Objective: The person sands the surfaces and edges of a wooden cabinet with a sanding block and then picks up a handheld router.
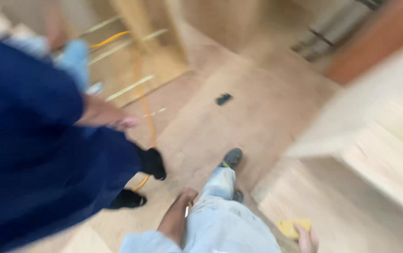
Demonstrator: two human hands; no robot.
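The whole view is motion-blurred. My right hand [307, 240] is at the bottom edge, holding a small yellow block [294, 226] that looks like a sponge or sanding pad. My left hand [187, 194] hangs by my thigh, next to my light blue trouser leg [220, 220]; blur hides its fingers and nothing shows in it. My grey shoe [232, 157] steps forward on the plywood floor [239, 107].
Another person in dark blue clothing [28, 154] and black shoes [152, 163] stands close on the left, a hand [123, 123] hanging down. A yellow cable [149, 117] runs across the floor. A small dark object [223, 99] lies ahead. Pale wooden panels [379, 140] stand to the right.
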